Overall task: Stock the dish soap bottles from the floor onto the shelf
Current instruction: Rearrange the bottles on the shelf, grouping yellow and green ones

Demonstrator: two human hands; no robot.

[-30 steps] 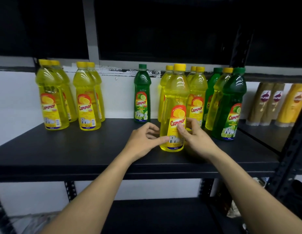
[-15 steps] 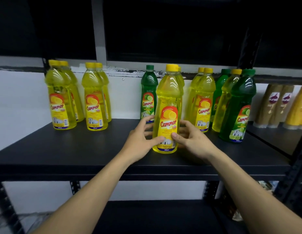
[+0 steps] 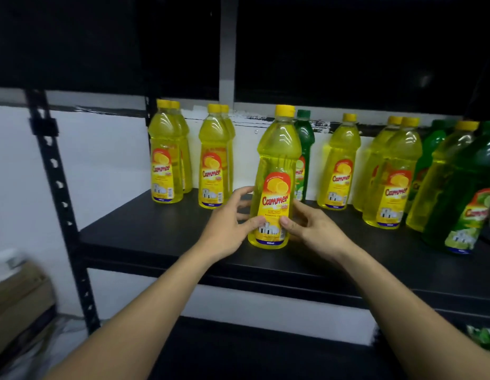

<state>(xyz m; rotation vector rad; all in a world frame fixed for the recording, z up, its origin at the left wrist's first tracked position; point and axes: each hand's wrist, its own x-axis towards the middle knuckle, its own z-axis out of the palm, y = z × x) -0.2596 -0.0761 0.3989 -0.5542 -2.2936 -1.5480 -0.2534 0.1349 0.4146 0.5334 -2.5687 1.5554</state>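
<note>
Yellow bottle (image 3: 275,185) upright on the shelf (image 3: 156,239); label faces you. Your left hand (image 3: 227,226) and right hand (image 3: 312,229) clasp its base.

Left arm: bare, extended forward from lower left. Left hand (image 3: 227,229): thumb pressed on the front of a yellow bottle (image 3: 278,160), fingers curled round its left side. Right arm: bare, extended from lower right. Right hand (image 3: 316,231): mirrored pose, thumb on the front, fingers round the right side.
</note>
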